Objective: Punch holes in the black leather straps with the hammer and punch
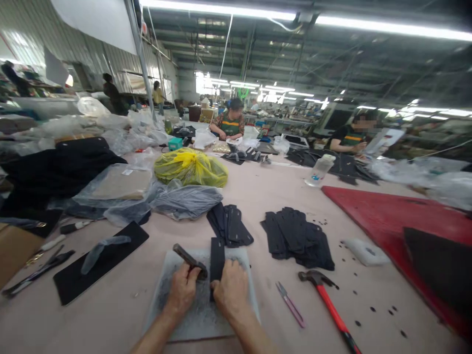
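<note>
My left hand is closed around a short, dark metal punch, tilted over a pale cutting board. A black fabric strip lies on the board, pinched at its right edge by my right hand. The tip of the punch is beside the strip, apart from it. Past the board lie a small stack of black fabric pieces and a larger pile of black fabric pieces. To the right of my right hand are pink-handled thread snips and a claw hammer with a red handle.
Small black scraps dot the table at right, near a white block and a red board. A yellow bag, a plastic bottle and a black panel lie around. Co-workers sit across the table.
</note>
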Tool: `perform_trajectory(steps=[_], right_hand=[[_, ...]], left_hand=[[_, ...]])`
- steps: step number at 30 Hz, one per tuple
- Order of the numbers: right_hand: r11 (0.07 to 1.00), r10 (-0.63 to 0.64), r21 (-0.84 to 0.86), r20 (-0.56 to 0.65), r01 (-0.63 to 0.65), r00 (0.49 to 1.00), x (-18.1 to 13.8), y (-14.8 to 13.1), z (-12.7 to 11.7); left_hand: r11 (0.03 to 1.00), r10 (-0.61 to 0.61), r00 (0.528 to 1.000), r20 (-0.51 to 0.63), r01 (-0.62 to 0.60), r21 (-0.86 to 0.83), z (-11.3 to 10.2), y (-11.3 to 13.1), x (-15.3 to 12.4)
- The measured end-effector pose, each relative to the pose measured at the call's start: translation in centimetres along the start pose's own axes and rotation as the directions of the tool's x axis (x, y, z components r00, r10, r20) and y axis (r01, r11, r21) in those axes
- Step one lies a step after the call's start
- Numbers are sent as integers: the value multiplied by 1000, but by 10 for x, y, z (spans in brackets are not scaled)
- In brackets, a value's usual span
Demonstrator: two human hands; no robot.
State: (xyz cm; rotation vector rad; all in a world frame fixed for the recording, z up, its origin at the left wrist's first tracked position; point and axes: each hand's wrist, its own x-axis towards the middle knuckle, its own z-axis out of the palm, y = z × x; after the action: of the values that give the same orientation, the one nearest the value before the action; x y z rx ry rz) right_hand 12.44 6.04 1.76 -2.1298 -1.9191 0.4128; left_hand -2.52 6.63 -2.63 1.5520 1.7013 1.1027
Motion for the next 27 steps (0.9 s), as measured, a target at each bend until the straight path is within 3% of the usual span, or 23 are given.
perform_trajectory(steps=[4, 7, 10, 14, 17, 19, 22, 25, 27], right_hand=[[995, 66, 68, 43, -69, 997, 1, -2, 6], [984, 63, 162, 61, -73, 996, 12, 15, -5], [974, 72, 209, 62, -84, 995, 39, 57, -42], [973, 216, 91, -39, -212, 976, 86, 127, -105], [959, 276, -16, -150, -281, 949, 107, 148, -123], [969, 238, -36, -129, -244, 963, 115, 138, -109], [986, 164, -16, -31, -165, 986, 127, 98, -64], [986, 164, -12, 10, -164, 986, 142, 54, -22], [983, 184, -13, 34, -184, 982, 152, 37, -7]], left_hand=[[1000, -9, 999, -32, 9, -3, -1, -5, 6], [1000, -24, 999, -45, 24, -14, -1, -7, 8], [1000, -18, 999, -50, 18, -14, -2, -5, 7], [1000, -15, 999, -35, 15, -9, -1, -2, 6], [1000, 3, 999, -42, -4, -12, 1, -1, 5], [1000, 19, 999, -38, -19, -17, 2, 0, 4], [999, 28, 999, -17, -28, -21, 3, -1, 3], [999, 29, 999, -17, -29, -16, 3, -3, 3], [999, 34, 999, -20, -34, -14, 4, -4, 4]])
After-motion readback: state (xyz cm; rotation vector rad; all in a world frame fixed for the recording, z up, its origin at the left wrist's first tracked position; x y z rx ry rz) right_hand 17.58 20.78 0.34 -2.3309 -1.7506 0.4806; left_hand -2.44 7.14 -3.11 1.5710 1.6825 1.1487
